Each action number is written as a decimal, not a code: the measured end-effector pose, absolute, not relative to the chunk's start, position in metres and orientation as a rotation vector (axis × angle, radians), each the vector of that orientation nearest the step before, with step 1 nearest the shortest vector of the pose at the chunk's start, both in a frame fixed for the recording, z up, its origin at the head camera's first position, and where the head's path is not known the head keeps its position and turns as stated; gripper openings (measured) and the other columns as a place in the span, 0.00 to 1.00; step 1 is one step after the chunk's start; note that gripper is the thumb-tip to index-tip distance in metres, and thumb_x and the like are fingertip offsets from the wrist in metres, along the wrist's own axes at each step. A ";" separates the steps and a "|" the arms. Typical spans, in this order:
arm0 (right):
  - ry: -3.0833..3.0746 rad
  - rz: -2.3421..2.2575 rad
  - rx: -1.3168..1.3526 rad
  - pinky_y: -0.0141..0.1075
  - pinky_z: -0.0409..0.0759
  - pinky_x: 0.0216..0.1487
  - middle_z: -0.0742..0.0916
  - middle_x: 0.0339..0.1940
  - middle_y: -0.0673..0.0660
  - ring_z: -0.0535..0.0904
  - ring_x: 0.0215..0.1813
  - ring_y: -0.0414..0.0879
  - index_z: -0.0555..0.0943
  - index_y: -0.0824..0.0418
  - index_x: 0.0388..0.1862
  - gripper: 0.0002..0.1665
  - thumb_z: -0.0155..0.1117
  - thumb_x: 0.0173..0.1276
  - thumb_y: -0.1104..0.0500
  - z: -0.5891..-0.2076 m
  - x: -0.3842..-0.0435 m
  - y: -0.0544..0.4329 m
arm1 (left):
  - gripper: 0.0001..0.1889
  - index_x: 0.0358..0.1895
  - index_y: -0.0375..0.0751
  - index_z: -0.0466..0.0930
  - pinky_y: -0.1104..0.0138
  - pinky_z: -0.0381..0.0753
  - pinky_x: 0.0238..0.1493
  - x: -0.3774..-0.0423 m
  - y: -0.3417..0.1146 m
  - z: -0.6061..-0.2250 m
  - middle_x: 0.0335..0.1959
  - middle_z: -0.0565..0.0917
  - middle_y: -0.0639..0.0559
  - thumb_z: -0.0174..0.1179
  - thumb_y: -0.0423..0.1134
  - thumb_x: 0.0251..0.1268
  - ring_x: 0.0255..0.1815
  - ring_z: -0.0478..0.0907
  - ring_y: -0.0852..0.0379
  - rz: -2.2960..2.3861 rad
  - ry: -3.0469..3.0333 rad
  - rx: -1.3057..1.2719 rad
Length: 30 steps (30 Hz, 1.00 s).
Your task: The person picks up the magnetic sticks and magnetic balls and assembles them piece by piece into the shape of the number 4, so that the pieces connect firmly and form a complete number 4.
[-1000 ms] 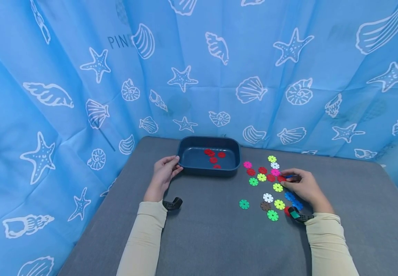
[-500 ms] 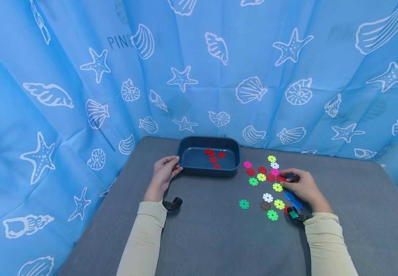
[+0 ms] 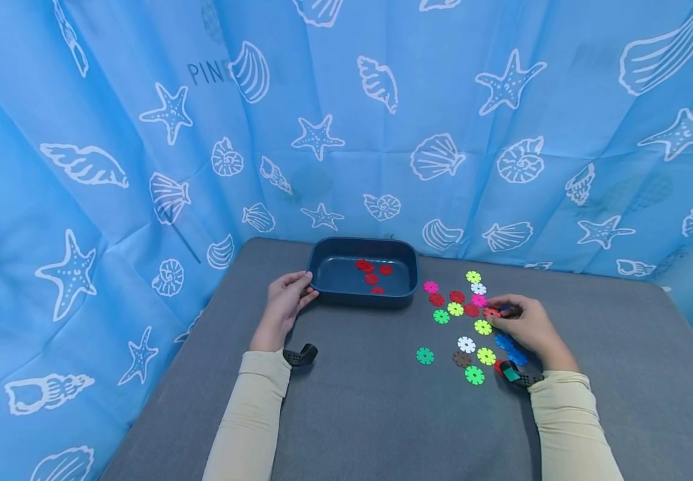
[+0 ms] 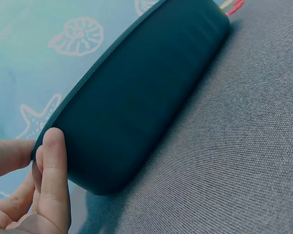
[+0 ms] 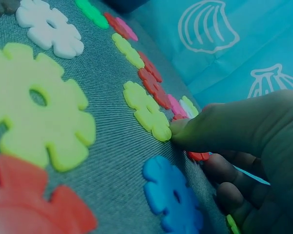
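My left hand (image 3: pixel 287 299) pinches the near left corner of a dark blue rectangular tray (image 3: pixel 358 298). In the left wrist view its fingers (image 4: pixel 53 170) lie against the tray's outer wall, thumb at the rim. Several red notched plastic discs (image 3: pixel 371 279) lie in the tray. To the right, my right hand (image 3: pixel 525 324) pinches a red notched disc (image 3: pixel 492 312) between thumb and fingers. The right wrist view shows only part of that red disc (image 5: pixel 198 156), the thumb covering the rest. Right beside it are a pink disc (image 3: pixel 479 300) and a yellow disc (image 3: pixel 483 327).
Loose discs in several colours spread over the grey cloth, among them a white disc (image 3: pixel 466 345), a brown disc (image 3: pixel 462 360), a green disc (image 3: pixel 425 356) and blue discs (image 3: pixel 516 354) by the right wrist. A shell-patterned blue curtain (image 3: pixel 346 180) hangs behind the table (image 3: pixel 346 401).
The red disc at my right fingertips has shifted slightly and shows more of its face now. The left hand and the tray have stayed in place.
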State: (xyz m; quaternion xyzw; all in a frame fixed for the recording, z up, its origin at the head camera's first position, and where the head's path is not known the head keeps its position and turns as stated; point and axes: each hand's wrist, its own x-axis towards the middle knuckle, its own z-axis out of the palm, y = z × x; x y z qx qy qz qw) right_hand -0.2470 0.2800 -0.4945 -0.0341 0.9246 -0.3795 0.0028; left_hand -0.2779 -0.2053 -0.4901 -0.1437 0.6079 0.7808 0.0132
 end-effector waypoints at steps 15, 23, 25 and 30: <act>2.906 -1.170 -0.144 0.37 0.79 0.41 0.85 0.53 0.69 0.79 0.46 0.52 0.87 0.67 0.58 0.21 0.76 0.71 0.58 -0.495 -0.246 0.282 | 0.18 0.61 0.37 0.81 0.69 0.91 0.52 -0.277 -0.205 -0.490 0.48 0.79 0.45 0.67 0.43 0.77 0.42 0.81 0.56 2.432 1.897 -0.461; 2.912 -1.131 -0.148 0.35 0.77 0.38 0.86 0.48 0.66 0.77 0.43 0.52 0.86 0.67 0.60 0.21 0.75 0.72 0.58 -0.492 -0.245 0.281 | 0.19 0.63 0.37 0.80 0.69 0.91 0.52 -0.278 -0.205 -0.490 0.49 0.79 0.45 0.67 0.43 0.77 0.43 0.81 0.57 2.428 1.897 -0.463; 2.913 -1.121 -0.155 0.35 0.77 0.38 0.86 0.47 0.66 0.76 0.42 0.52 0.86 0.67 0.60 0.21 0.74 0.72 0.58 -0.491 -0.244 0.280 | 0.20 0.63 0.37 0.80 0.69 0.91 0.52 -0.278 -0.205 -0.490 0.48 0.79 0.45 0.67 0.43 0.77 0.42 0.82 0.57 2.428 1.899 -0.463; 2.918 -1.114 -0.149 0.35 0.76 0.37 0.86 0.47 0.66 0.76 0.42 0.52 0.86 0.67 0.60 0.22 0.75 0.72 0.57 -0.490 -0.243 0.281 | 0.19 0.62 0.37 0.81 0.68 0.91 0.52 -0.277 -0.205 -0.490 0.47 0.80 0.45 0.67 0.43 0.76 0.42 0.82 0.57 2.437 1.891 -0.460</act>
